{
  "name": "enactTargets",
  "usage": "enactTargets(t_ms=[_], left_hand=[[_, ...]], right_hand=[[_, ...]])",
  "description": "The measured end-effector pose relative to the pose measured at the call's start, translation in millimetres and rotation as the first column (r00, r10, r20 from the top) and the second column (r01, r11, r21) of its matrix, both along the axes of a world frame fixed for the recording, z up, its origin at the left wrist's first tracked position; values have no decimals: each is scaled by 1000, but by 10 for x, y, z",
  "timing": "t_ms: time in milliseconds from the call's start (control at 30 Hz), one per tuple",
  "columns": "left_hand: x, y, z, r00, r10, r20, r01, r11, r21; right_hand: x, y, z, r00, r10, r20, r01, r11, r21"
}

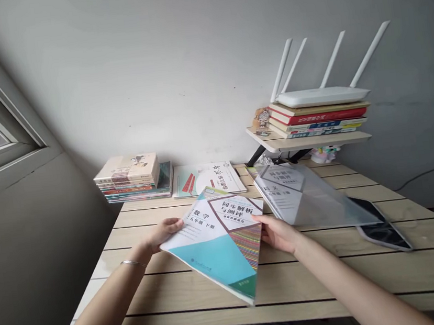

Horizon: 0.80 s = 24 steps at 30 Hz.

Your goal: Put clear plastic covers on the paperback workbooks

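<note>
Left hand (161,235) and right hand (277,234) stand well apart, each clamped on an opposite edge of a fifth-grade maths workbook (211,242). We hold this workbook tilted on the diagonal over the slatted wooden desk (295,284), its lower corner pointing toward us. A thin silver bangle (133,263) encircles the left wrist. Just beyond the right hand, we note a second workbook (279,199) lying beneath a clear plastic sheet (324,197), whose far corner overlaps a black smartphone (384,231). Along the back of the desk, we identify a stack of books (128,178) and, beside it, a flat exercise book (207,179). At the right, a small shelf (309,141) carries a second pile of books (318,118), with a white four-antenna router (322,97) resting on top.
</note>
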State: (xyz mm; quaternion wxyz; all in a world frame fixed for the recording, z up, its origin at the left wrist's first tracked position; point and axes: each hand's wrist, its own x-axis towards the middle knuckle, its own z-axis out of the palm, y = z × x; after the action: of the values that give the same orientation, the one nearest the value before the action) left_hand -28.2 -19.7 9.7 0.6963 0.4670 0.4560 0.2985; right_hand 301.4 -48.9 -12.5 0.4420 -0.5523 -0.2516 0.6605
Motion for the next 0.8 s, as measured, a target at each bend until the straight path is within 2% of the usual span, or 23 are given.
enactTargets(t_ms=[67,167,233,333,433,500,633,700,800], left_hand=[[-63,-6,68,987,105,121,-96,992,-76],[-23,-227,72,925,279,257,-232,952,-199],[76,-468,14,928,278,249,-215,943,-254],[211,-787,-78,926,345,155,-307,924,-226],[213,-908,-83,928,373,10,-364,910,-200],[159,-907,-43,933,356,-49,-359,916,-181],[108,-993,5,906,416,-77,-423,884,-198],[137,-1142,-24,876,475,-81,-481,853,-202],[173,-1373,-56,846,530,-62,-534,839,-108]], right_hand=[[-77,-46,-45,996,-93,-11,94,995,29],[-253,-266,-82,974,-198,-112,203,979,32],[-346,-453,-81,967,-176,-183,184,983,26],[-330,-653,-55,969,-133,-208,139,990,13],[-119,-698,-14,972,-197,-131,201,979,20],[44,-682,14,987,-157,-40,159,986,52],[210,-694,37,983,42,180,-50,998,42],[214,-756,29,969,45,241,-59,997,52],[204,-890,35,971,-13,240,-11,995,101]])
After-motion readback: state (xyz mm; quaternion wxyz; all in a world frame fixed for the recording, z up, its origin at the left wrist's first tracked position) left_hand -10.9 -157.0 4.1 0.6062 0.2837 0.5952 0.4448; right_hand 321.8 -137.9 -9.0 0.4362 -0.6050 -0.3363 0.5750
